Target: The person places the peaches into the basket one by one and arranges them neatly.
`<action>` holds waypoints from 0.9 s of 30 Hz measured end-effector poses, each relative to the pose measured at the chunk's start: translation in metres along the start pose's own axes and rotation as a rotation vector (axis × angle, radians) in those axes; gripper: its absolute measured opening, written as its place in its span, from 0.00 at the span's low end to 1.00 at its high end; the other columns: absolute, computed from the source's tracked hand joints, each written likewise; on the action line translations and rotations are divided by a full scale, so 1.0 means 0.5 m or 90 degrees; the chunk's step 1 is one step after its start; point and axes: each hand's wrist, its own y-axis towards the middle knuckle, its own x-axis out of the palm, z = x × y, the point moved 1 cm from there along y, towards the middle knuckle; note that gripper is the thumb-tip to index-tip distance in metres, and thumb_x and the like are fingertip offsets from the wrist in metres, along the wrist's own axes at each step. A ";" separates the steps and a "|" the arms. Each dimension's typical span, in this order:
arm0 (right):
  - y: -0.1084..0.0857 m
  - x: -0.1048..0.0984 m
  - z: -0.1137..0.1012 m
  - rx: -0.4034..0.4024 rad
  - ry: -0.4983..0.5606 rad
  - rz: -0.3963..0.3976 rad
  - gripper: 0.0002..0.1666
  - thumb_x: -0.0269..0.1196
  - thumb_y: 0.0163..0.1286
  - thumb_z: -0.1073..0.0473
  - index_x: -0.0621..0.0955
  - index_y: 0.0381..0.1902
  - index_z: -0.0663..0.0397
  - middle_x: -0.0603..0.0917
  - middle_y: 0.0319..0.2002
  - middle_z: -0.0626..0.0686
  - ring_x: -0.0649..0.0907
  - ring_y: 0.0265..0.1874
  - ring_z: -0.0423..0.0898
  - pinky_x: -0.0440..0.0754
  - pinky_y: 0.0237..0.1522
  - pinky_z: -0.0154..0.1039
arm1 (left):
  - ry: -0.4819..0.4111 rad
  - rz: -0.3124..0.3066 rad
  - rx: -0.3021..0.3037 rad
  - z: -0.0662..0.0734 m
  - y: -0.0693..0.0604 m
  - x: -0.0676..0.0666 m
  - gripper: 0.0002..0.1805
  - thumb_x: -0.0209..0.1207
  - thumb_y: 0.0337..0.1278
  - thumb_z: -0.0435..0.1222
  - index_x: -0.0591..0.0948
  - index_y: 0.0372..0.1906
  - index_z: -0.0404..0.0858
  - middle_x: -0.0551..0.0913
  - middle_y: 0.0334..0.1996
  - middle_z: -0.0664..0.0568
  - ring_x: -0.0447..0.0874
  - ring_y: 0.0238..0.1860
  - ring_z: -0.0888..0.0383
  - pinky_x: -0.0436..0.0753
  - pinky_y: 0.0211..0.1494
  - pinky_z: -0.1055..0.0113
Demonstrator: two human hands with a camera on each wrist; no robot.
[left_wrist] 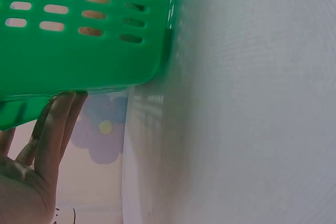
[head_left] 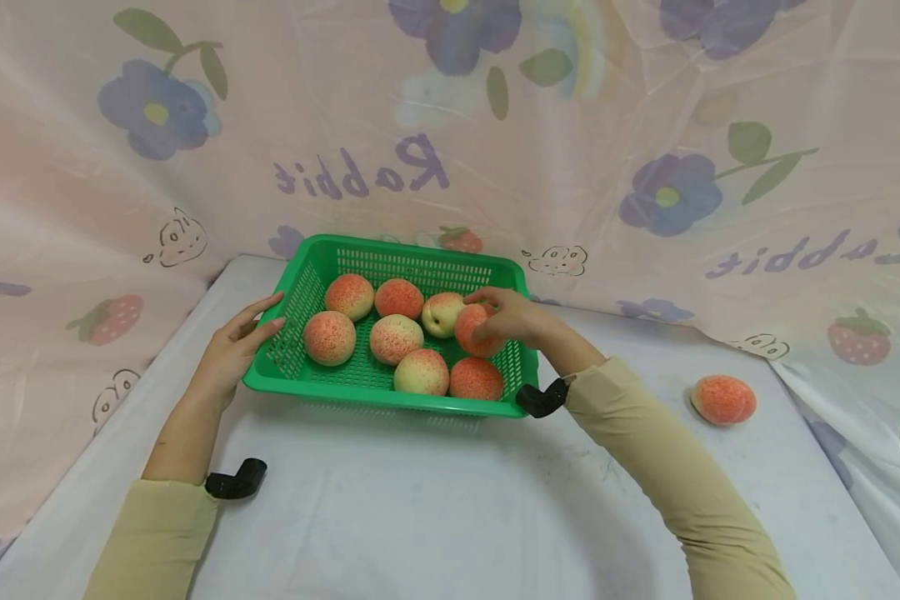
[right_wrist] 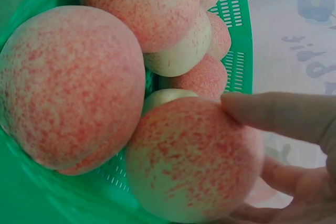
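A green plastic basket (head_left: 420,406) with slotted walls holds several peaches, mottled red and pale yellow. At its right end, my right hand (head_left: 513,317) pinches a red-blushed peach (right_wrist: 194,158) between thumb and fingers. That peach sits among the others, close beside a larger-looking peach (right_wrist: 73,87) in the right wrist view; its underside is hidden. My left hand (head_left: 232,350) holds the basket's left rim, thumb and a finger over the edge. From the left wrist view, straight fingers (left_wrist: 55,129) touch the outside of the basket wall below the rim.
One lone peach (head_left: 723,400) lies on the white-covered table (head_left: 420,508), to the right of the basket. A printed curtain (head_left: 555,167) with flowers and mirrored lettering hangs behind and along the sides. Black wrist mounts (head_left: 237,479) sit on both sleeves.
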 end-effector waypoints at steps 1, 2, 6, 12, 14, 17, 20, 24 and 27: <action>0.000 -0.001 0.001 -0.001 -0.007 0.003 0.37 0.63 0.57 0.66 0.69 0.67 0.58 0.67 0.66 0.64 0.72 0.59 0.58 0.76 0.56 0.49 | 0.001 0.000 0.000 0.001 0.000 0.000 0.32 0.53 0.66 0.54 0.61 0.73 0.58 0.42 0.77 0.43 0.35 0.75 0.36 0.41 0.69 0.30; -0.001 -0.003 0.002 -0.001 -0.013 0.007 0.37 0.63 0.58 0.66 0.69 0.67 0.58 0.67 0.67 0.64 0.71 0.60 0.58 0.75 0.57 0.51 | 0.004 0.002 0.000 0.001 0.000 0.001 0.32 0.53 0.66 0.54 0.61 0.73 0.59 0.42 0.77 0.43 0.35 0.75 0.36 0.42 0.69 0.30; -0.005 -0.010 0.003 -0.003 -0.028 0.011 0.35 0.62 0.61 0.64 0.70 0.67 0.60 0.66 0.68 0.63 0.67 0.67 0.59 0.71 0.63 0.54 | 0.010 0.009 -0.003 0.003 -0.001 0.001 0.32 0.54 0.64 0.56 0.62 0.72 0.61 0.43 0.77 0.44 0.35 0.75 0.37 0.41 0.68 0.29; -0.012 -0.016 0.006 -0.005 0.000 -0.009 0.32 0.60 0.67 0.62 0.68 0.68 0.61 0.65 0.69 0.64 0.64 0.69 0.59 0.69 0.65 0.53 | 0.013 0.005 -0.005 0.001 0.000 0.001 0.32 0.53 0.64 0.57 0.61 0.72 0.62 0.41 0.77 0.43 0.34 0.75 0.36 0.41 0.68 0.28; -0.012 -0.017 0.009 -0.006 0.010 -0.015 0.32 0.59 0.68 0.60 0.68 0.68 0.61 0.65 0.70 0.63 0.64 0.69 0.59 0.68 0.66 0.53 | 0.013 0.005 -0.007 0.001 -0.001 0.001 0.32 0.53 0.64 0.57 0.61 0.72 0.62 0.42 0.77 0.42 0.34 0.75 0.36 0.41 0.67 0.27; -0.012 -0.018 0.016 -0.014 0.019 -0.019 0.32 0.59 0.70 0.57 0.67 0.69 0.59 0.65 0.70 0.61 0.64 0.70 0.58 0.66 0.68 0.54 | 0.013 0.006 -0.008 0.003 -0.002 0.002 0.32 0.53 0.64 0.57 0.61 0.72 0.62 0.42 0.77 0.42 0.35 0.75 0.35 0.41 0.67 0.27; -0.014 -0.020 0.026 -0.029 0.039 -0.013 0.33 0.59 0.70 0.55 0.66 0.70 0.56 0.65 0.70 0.60 0.63 0.70 0.58 0.63 0.69 0.55 | 0.009 0.005 -0.008 0.004 -0.002 0.002 0.32 0.54 0.64 0.57 0.62 0.72 0.62 0.43 0.76 0.41 0.36 0.75 0.35 0.41 0.67 0.27; -0.022 -0.025 0.038 -0.038 0.089 0.009 0.33 0.60 0.69 0.53 0.67 0.70 0.52 0.66 0.70 0.59 0.63 0.70 0.56 0.61 0.70 0.55 | 0.008 0.005 -0.010 0.004 -0.002 0.002 0.33 0.54 0.63 0.57 0.62 0.72 0.62 0.44 0.76 0.40 0.36 0.75 0.35 0.42 0.68 0.28; -0.029 -0.032 0.049 -0.047 0.129 0.022 0.32 0.60 0.69 0.52 0.68 0.69 0.51 0.67 0.70 0.58 0.64 0.70 0.55 0.59 0.71 0.55 | 0.009 0.006 -0.011 0.004 -0.001 0.001 0.33 0.54 0.63 0.57 0.62 0.72 0.62 0.44 0.76 0.40 0.36 0.75 0.35 0.42 0.68 0.28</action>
